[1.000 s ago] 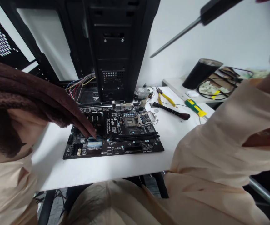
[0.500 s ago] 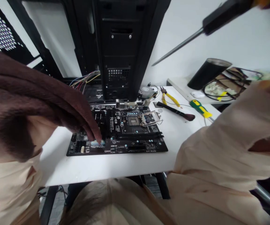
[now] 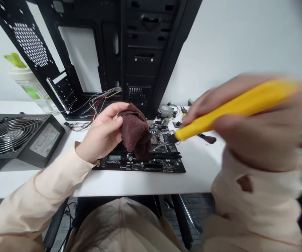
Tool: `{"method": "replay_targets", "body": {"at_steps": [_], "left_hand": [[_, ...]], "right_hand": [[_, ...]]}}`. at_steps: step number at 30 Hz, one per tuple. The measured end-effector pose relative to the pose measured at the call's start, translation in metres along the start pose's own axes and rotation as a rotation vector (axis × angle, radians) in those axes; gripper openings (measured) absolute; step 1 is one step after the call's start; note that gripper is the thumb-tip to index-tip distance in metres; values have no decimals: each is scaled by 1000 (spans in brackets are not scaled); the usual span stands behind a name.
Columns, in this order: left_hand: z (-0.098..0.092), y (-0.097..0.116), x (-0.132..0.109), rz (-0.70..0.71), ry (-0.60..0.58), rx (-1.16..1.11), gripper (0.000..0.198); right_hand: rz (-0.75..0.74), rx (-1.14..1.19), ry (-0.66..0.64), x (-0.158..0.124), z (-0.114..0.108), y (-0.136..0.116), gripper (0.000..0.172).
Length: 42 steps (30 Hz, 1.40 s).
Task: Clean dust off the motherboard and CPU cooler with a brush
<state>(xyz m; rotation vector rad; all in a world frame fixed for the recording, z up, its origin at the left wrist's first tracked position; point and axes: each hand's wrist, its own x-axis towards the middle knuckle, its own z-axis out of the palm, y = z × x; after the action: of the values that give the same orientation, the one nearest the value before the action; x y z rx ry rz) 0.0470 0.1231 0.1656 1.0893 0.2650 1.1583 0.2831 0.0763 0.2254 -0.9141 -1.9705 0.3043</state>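
Observation:
My left hand (image 3: 102, 131) pinches a crumpled brown cloth (image 3: 135, 131) between thumb and fingers. The cloth hangs above the black motherboard (image 3: 147, 168) and hides part of it. My right hand (image 3: 261, 140), blurred by motion, is closed around the yellow handle of a screwdriver (image 3: 232, 108). Its metal shaft points down and left, with the tip close to the cloth's right edge, over the board. Whether the tip touches anything I cannot tell. Beside the shaft, the CPU socket (image 3: 154, 139) is partly visible.
Behind the board stands a black computer case (image 3: 151, 42) with loose coloured wires (image 3: 98, 99). At left lie a power supply (image 3: 42, 141) and a bottle (image 3: 31, 85). A CPU cooler (image 3: 166, 111) sits behind the board; a brush (image 3: 209, 139) lies at right, partly covered.
The cloth has moved right and away from the camera with my left hand, now over the middle of the board. My right hand has brought the screwdriver down from the upper right.

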Motion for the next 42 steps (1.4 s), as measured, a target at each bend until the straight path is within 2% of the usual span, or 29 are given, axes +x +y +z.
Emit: {"method": "replay_targets", "body": {"at_steps": [2, 4, 7, 13, 25, 30, 34, 36, 38, 42], "left_hand": [[-2, -2, 2, -16, 0, 5, 22], [-4, -3, 2, -25, 4, 13, 22], [-6, -4, 2, -33, 4, 9, 20], [-6, -7, -1, -27, -14, 46, 18], [-10, -11, -3, -48, -8, 36, 17], [-10, -14, -5, -57, -11, 38, 16], [-12, -21, -5, -37, -33, 59, 16], [-14, -26, -6, 2, -69, 156, 19], [-15, -29, -8, 48, -138, 354, 25], [-17, -31, -14, 191, -396, 1041, 50]], "right_hand": [[-75, 32, -97, -4, 17, 10, 17], [-82, 21, -195, -7, 34, 22, 12], [-95, -15, -218, -11, 48, 35, 11], [-92, -53, -153, -14, 49, 35, 11], [189, -87, 131, -27, 69, 34, 23], [274, -62, 130, -31, 71, 36, 26], [332, -49, 65, -33, 70, 40, 25], [345, -19, 34, -34, 69, 43, 25], [364, 22, 24, -36, 69, 45, 26], [386, 88, 28, -42, 68, 49, 27]]}}
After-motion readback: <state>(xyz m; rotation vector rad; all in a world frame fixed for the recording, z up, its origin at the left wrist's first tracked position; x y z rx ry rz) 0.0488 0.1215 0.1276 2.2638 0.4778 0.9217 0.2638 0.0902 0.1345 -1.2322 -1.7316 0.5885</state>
